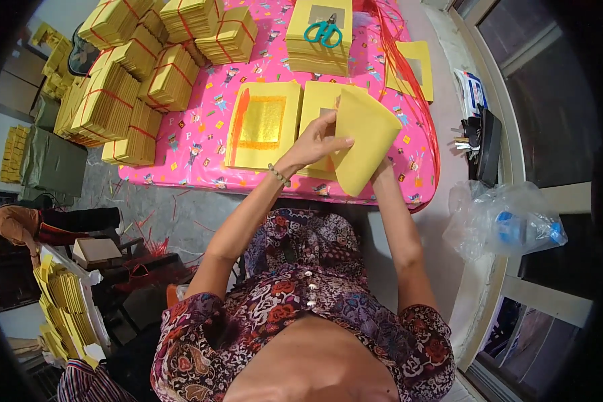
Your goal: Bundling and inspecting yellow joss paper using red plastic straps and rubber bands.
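Observation:
A curled yellow paper sheet (pixel 368 137) is raised over the right one of two low yellow paper stacks on the table. My left hand (pixel 315 142), with a beaded bracelet at its wrist, is closed on the sheet's left edge, thumb in front. Behind the sheet's lower right side is my right hand (pixel 382 171); its fingers are hidden. The right stack (pixel 312 106) shows part of a grey patch. To its left lies another yellow stack (pixel 249 155), whose top sheet bears a gold foil square (pixel 262 120) with orange edging and an orange stripe.
Teal-handled scissors (pixel 323 33) lie on a tall yellow paper stack (pixel 318 60). Bundles tied with red string (pixel 107 100) pile up at the left. Red strands (pixel 409 67) trail down the pink tablecloth's right side (pixel 425 144). A clear plastic bag (pixel 476 221) hangs at the right. Another person (pixel 20 224) is at far left.

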A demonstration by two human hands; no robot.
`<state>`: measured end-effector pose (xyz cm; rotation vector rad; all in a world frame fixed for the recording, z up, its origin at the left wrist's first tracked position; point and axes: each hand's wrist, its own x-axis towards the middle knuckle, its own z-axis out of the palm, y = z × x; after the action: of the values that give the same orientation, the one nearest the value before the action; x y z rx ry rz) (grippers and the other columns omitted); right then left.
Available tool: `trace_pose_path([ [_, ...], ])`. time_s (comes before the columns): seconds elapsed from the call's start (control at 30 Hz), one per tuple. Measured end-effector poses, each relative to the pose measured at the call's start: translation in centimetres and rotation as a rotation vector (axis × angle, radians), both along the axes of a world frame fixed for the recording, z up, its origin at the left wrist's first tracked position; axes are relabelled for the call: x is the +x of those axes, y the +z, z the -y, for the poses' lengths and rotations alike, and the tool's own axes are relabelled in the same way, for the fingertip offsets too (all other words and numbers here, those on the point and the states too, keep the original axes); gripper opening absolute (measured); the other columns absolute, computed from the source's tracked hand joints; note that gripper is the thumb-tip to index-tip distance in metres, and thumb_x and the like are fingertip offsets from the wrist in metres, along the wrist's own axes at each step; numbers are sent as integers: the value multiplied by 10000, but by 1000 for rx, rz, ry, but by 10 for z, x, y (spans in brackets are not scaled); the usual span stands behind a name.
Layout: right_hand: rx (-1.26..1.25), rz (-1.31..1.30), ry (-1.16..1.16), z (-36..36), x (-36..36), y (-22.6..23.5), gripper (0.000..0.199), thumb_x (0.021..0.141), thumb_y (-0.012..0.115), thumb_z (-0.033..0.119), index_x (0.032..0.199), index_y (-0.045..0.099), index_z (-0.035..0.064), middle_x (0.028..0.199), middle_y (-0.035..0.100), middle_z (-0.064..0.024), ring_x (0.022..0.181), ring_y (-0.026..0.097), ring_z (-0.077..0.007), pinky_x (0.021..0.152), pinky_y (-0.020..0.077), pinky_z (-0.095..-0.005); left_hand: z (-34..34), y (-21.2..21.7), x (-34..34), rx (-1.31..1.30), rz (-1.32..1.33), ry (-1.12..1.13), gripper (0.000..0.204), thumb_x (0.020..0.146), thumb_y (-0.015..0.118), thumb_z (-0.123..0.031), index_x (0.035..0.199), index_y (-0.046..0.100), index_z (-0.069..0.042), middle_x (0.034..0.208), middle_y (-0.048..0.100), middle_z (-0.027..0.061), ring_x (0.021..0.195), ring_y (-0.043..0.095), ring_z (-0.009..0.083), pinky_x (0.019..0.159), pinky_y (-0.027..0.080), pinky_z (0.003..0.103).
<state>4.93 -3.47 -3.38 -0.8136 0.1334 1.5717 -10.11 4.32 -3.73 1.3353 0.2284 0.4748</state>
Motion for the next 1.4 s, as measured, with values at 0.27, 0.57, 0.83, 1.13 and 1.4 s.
trace_pose_path([
  [0.27,180,498,-170,18,7,-14,456,984,433,420,1246,517,56,1127,609,-77,973,613,-163,873,503,-332,0,5,-3,-146,13,165,325,807,754,-81,1022,511,-62,1015,609,21,924,590,110,831,488,260],
  [0.57,302,948,-25,41,-6,4,462,939,580,272,1292,462,-1,1198,587,-98,1080,569,-165,925,449,-319,-3,-3,1,-38,-130,270,406,798,775,-150,1055,487,-23,1027,601,82,921,594,133,827,495,269],
  [0.83,278,867,-37,41,-1,-4,421,907,608,145,1264,477,-36,1166,598,-105,1040,582,-155,900,460,-297,-9,6,-3,-334,-225,6,493,917,641,-215,1289,434,34,1123,606,108,966,622,147,807,535,281],
  [1.13,278,792,1,39,4,-4,418,913,611,126,1273,467,-29,1177,592,-105,1056,576,-155,904,465,-295,-11,6,-1,-315,-258,13,395,945,591,-189,1246,470,37,1121,611,100,942,632,140,788,542,272],
  [1.4,345,919,-30,38,-1,-2,395,936,586,120,1277,462,-36,1191,589,-105,1071,571,-153,914,461,-295,-7,3,0,-243,-255,113,362,937,592,-157,1234,476,15,1114,613,94,960,613,147,799,521,285],
])
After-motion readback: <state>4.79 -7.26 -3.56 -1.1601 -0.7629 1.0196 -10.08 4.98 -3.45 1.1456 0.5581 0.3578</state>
